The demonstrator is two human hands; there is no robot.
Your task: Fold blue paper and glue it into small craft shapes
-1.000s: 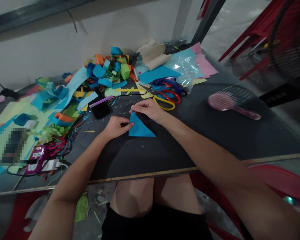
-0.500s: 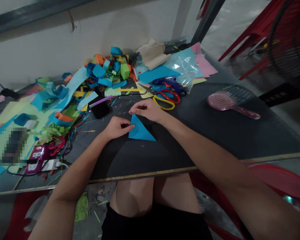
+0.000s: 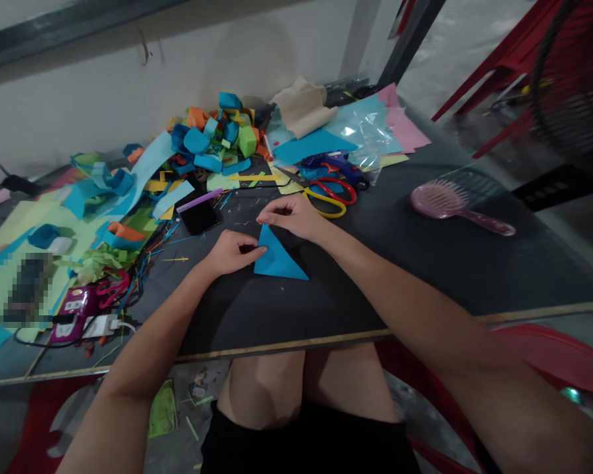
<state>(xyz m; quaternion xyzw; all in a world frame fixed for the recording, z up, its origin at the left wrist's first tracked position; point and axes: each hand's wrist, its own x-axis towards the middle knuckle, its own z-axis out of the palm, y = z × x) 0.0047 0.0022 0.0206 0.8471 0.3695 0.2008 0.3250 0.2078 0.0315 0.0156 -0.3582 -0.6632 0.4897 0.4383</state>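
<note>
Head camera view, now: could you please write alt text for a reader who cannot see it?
A person's left hand holds a bright blue paper triangle by its left edge at a dark grey table, the right hand at its top corner. Beyond lie multicoloured folded paper pieces and scissors with red and yellow handles.

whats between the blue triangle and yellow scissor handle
In the head view, the right hand lies between the blue triangle and the yellow scissor handle.
</note>
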